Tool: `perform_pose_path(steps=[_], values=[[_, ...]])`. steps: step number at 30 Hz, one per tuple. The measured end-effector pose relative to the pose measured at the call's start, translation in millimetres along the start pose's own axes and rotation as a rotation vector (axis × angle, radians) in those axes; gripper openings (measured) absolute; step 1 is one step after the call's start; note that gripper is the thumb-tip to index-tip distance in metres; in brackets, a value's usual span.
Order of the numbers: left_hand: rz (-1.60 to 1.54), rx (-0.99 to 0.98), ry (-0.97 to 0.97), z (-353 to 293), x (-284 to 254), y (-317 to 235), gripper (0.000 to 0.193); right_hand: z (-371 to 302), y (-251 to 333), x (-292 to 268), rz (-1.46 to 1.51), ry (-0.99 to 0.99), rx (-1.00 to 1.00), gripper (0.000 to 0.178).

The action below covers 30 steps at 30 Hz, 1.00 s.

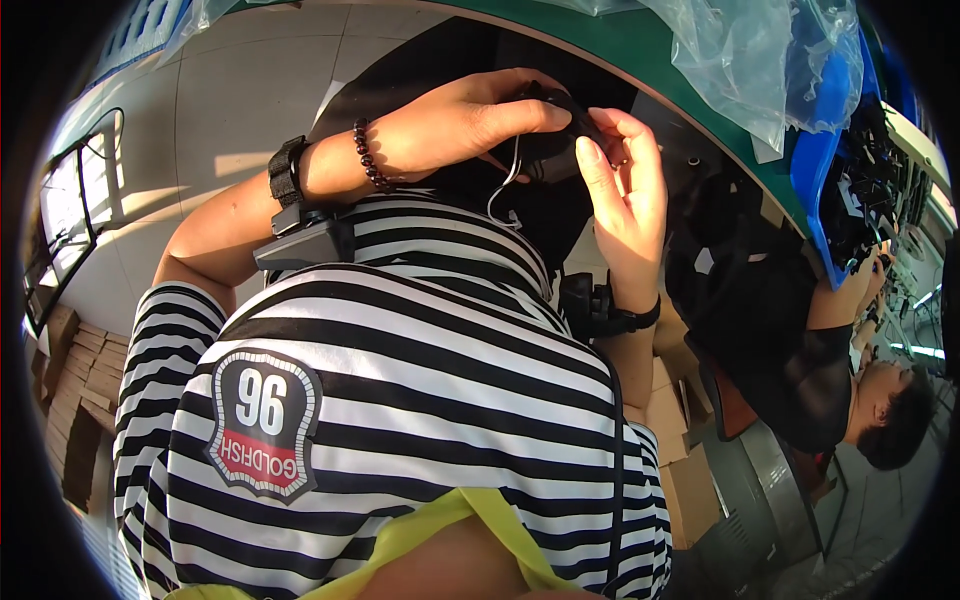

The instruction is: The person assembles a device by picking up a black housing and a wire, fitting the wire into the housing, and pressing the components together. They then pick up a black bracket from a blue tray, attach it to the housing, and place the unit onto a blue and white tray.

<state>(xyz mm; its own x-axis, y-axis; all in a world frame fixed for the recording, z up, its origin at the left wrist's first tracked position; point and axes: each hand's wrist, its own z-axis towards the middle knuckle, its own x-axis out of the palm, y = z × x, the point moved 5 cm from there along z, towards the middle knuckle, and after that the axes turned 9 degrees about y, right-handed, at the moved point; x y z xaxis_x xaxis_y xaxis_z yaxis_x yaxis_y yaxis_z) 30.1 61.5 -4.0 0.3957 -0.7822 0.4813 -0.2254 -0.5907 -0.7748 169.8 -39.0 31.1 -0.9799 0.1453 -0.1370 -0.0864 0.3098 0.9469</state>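
Above my lap, my left hand (465,120) is closed round a small black object (545,145), its thumb lying along the top. Dark surroundings hide that object's exact kind and outline. A thin white cable (513,170) hangs below it and ends in a small white plug (515,218). From the right, my right hand (632,195) comes up to the object's edge with thumb and forefinger curled toward each other. Whatever lies between those fingertips is too dark to name.
A green-topped table (600,30) curves past beyond my hands, with clear plastic bags (735,70) on it. A blue bin (820,200) of black parts stands at the right. Beside it sits another person (800,350) in black. Cardboard boxes (690,490) lie at lower right.
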Motion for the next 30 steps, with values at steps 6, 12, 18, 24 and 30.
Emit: perform_pose_path(steps=[6,12,18,24,30], values=[[0.218,0.156,0.019,10,-4,0,0.044,4,3,-10,-0.177,0.002,-0.028,0.03],[0.373,0.262,0.024,14,11,-8,0.048,1,14,-25,-0.437,0.041,-0.14,0.029],[0.54,0.373,0.023,23,16,3,0.052,-7,0,-26,-0.619,-0.014,-0.159,0.026],[0.652,0.41,-0.01,24,24,11,0.051,-15,-8,-23,-0.613,-0.105,-0.265,0.025],[0.736,0.449,-0.022,21,31,5,0.05,-19,-10,-18,-0.678,-0.148,-0.316,0.023]])
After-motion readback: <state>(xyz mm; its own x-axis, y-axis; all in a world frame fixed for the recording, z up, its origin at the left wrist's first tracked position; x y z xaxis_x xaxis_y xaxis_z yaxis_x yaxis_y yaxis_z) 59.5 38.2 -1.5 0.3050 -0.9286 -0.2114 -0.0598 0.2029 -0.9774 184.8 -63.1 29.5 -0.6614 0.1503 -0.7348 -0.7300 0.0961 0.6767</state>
